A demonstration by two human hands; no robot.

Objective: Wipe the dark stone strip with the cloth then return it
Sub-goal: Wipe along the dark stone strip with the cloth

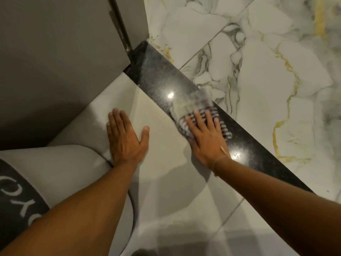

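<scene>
A dark speckled stone strip [156, 78] runs diagonally from the door frame at upper left down to the right edge. A striped grey-and-white cloth [199, 106] lies on the strip near its middle, blurred at its far end. My right hand [204, 135] presses flat on the cloth's near part with fingers spread. My left hand [125, 137] rests flat and empty on the pale floor tile [166, 178] to the left of the strip.
White marble tiles with grey and gold veins [267, 80] lie beyond the strip. A grey door and frame [64, 52] stand at upper left. A grey mat with a dark lettered band [27, 182] lies at lower left.
</scene>
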